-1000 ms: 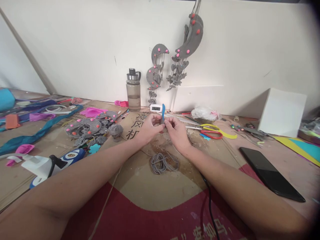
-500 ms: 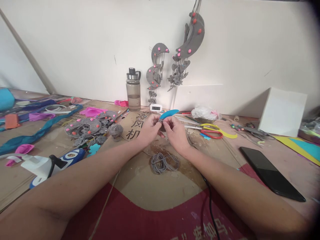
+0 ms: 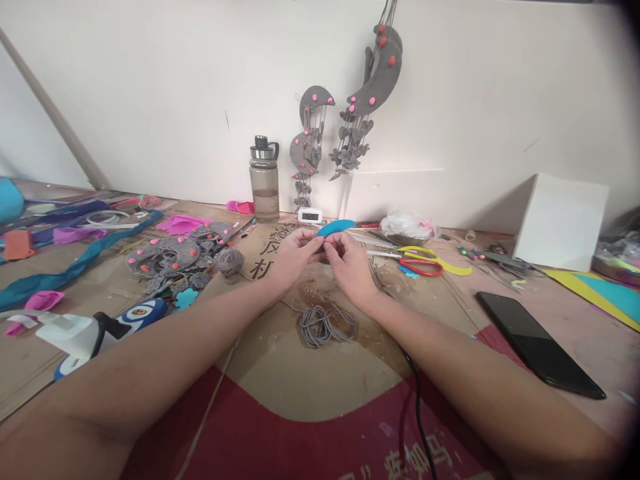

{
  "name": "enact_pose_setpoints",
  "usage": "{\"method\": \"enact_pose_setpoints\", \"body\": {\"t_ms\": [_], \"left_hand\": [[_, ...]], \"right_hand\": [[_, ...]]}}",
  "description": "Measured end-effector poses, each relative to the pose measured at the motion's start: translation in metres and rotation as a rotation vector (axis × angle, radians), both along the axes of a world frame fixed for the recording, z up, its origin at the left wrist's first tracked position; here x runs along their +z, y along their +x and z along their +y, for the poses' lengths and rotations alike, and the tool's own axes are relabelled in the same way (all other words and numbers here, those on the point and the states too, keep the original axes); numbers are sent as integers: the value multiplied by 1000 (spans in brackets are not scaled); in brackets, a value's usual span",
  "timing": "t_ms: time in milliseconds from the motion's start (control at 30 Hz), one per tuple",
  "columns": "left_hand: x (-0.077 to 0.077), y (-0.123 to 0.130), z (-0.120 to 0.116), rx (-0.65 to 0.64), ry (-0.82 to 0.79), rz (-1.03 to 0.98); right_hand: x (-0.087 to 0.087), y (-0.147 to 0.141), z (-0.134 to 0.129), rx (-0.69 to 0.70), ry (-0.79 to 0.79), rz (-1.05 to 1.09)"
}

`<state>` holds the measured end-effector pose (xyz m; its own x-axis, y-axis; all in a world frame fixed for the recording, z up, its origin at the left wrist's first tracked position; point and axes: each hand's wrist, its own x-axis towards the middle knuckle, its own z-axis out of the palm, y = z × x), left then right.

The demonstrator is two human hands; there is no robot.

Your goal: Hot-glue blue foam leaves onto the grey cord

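Both hands meet over the middle of the cardboard, fingers pinched close together. A curved blue felt piece (image 3: 338,227) sticks up between them. My left hand (image 3: 300,253) is closed on its lower left end. My right hand (image 3: 347,260) pinches right beside it with thumb and forefinger; what lies between those fingertips is mostly hidden. Below the hands lies a loose coil of grey yarn (image 3: 320,327), and a strand runs from it toward the left. A grey yarn ball (image 3: 231,264) sits left of my left hand.
Scissors (image 3: 420,260) with red and yellow handles lie to the right, and a black phone (image 3: 540,343) is nearer. A water bottle (image 3: 265,180) and small digital clock (image 3: 310,215) stand behind. Grey felt moons (image 3: 165,257) lie left; others (image 3: 383,73) hang against the wall.
The whole view has shifted slightly, so things sit a little further left. My fingers have drawn closer together at the base of the blue piece.
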<state>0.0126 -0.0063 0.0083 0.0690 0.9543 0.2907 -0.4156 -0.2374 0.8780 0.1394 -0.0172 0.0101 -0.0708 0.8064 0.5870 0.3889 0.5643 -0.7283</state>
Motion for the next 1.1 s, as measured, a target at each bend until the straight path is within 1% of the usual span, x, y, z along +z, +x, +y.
{"method": "enact_pose_setpoints", "body": {"t_ms": [200,333,433,600,667,700,767,800,833,867,900,933,967,1033,1067,1100], "left_hand": [[2,-7,8,85,-27,-87],[2,-22,22,122,-36,-127],[-2,-34,35,174,-18,-178],[-11,-48,51,269,4,-226],[-15,-51,54,265,0,-230],[-17,-51,55,255,0,-231],[-20,-52,57,230,-2,-242],[-21,-52,57,229,-8,-250],[-22,-51,57,229,-19,-256],[-23,-51,56,231,-29,-263],[-23,-50,56,233,-38,-269],[-23,-50,55,231,-44,-272],[-23,-50,53,226,-50,-271],[-22,-49,51,218,-65,-252],[-21,-48,49,219,-75,-240],[-20,-48,48,221,-84,-228]], "right_hand": [[2,0,0,40,-38,-52],[10,0,-2,86,-98,-104],[24,-1,-11,134,-113,-137],[61,-1,-40,246,-162,-210],[78,2,-56,340,-217,-247],[86,5,-64,416,-253,-288],[103,14,-77,619,-316,-430],[110,20,-80,719,-330,-516],[115,26,-81,783,-334,-591],[118,32,-80,805,-335,-645],[118,38,-75,776,-342,-668],[115,43,-67,696,-353,-662],[110,46,-58,575,-361,-647],[90,47,-37,255,-308,-652],[78,46,-27,59,-261,-691],[65,43,-18,-112,-248,-746]]}}
